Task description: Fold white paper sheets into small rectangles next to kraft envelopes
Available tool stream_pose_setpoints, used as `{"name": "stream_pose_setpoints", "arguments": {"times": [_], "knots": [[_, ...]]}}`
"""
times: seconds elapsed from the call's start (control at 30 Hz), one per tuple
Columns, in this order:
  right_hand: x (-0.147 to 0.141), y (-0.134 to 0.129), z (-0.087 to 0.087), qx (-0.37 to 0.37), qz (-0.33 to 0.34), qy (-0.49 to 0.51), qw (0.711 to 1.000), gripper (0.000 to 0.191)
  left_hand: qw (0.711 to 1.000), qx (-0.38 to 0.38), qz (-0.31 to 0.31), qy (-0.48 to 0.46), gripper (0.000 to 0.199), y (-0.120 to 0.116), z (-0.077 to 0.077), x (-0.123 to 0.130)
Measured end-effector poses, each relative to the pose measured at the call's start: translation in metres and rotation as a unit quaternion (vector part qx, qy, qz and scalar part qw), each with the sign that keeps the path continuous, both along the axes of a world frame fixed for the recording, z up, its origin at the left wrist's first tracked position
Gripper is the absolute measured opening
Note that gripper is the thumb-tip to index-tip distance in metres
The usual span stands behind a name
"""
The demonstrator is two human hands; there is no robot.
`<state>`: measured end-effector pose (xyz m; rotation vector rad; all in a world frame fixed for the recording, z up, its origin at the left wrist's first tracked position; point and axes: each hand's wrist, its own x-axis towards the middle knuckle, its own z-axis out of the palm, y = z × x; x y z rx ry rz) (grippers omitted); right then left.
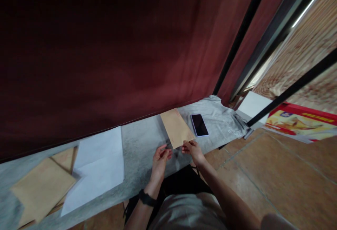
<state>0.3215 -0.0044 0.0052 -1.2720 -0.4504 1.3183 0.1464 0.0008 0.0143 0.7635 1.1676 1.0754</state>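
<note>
A brown paper envelope (177,126) is tilted up off the grey-covered table, its near edge toward me. My right hand (193,150) pinches its near right corner between thumb and fingers. Just left of the near edge is my left hand (160,158), fingers curled and apart, with nothing seen in them; a dark band circles that wrist. A phone (199,125) with a dark screen and pale case lies right of the envelope.
White paper sheets (98,170) lie to the left, beside several brown envelopes (43,184) in a loose pile. A dark red wall (131,65) backs the narrow table (142,146). Black poles (243,35) and a red-and-yellow box (302,123) stand at the right.
</note>
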Motion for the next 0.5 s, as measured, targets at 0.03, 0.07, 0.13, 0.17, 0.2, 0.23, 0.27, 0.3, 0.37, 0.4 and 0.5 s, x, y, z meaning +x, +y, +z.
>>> {"name": "stream_pose_setpoints", "arguments": {"times": [0.03,0.07,0.13,0.17,0.2,0.23,0.27,0.3,0.37,0.4,0.5], "knots": [[0.005,0.001,-0.001,-0.003,-0.003,-0.001,1.0,0.044,1.0,-0.003,0.001,0.005,0.057,-0.001,-0.003,-0.004],[0.008,0.002,-0.002,-0.006,-0.005,-0.002,1.0,0.043,1.0,-0.005,0.002,0.011,0.056,-0.003,-0.005,-0.008],[0.014,0.003,-0.005,-0.01,-0.01,-0.002,1.0,0.041,1.0,-0.006,0.002,0.023,0.054,-0.009,-0.009,-0.017],[0.016,0.003,-0.007,-0.011,-0.012,-0.002,1.0,0.04,1.0,-0.006,0.001,0.029,0.053,-0.013,-0.011,-0.022],[0.018,0.003,-0.008,-0.012,-0.013,-0.001,1.0,0.039,0.999,-0.006,-0.001,0.035,0.051,-0.017,-0.012,-0.026],[0.02,0.002,-0.009,-0.012,-0.015,0.001,1.0,0.038,0.999,-0.005,-0.002,0.04,0.05,-0.02,-0.013,-0.031],[0.021,0.002,-0.011,-0.012,-0.015,0.003,1.0,0.037,0.999,-0.005,-0.002,0.043,0.049,-0.024,-0.013,-0.036],[0.023,0.002,-0.012,-0.012,-0.014,0.004,1.0,0.036,0.999,-0.004,-0.002,0.045,0.049,-0.028,-0.014,-0.041],[0.025,0.003,-0.014,-0.01,-0.01,0.007,1.0,0.035,0.999,-0.006,0.002,0.048,0.049,-0.035,-0.014,-0.049],[0.026,0.004,-0.014,-0.009,-0.007,0.008,1.0,0.034,0.999,-0.008,0.002,0.049,0.049,-0.038,-0.014,-0.053],[0.028,0.007,-0.016,-0.005,0.011,0.0,1.0,0.031,0.998,-0.012,0.004,0.053,0.049,-0.044,-0.014,-0.059]]}}
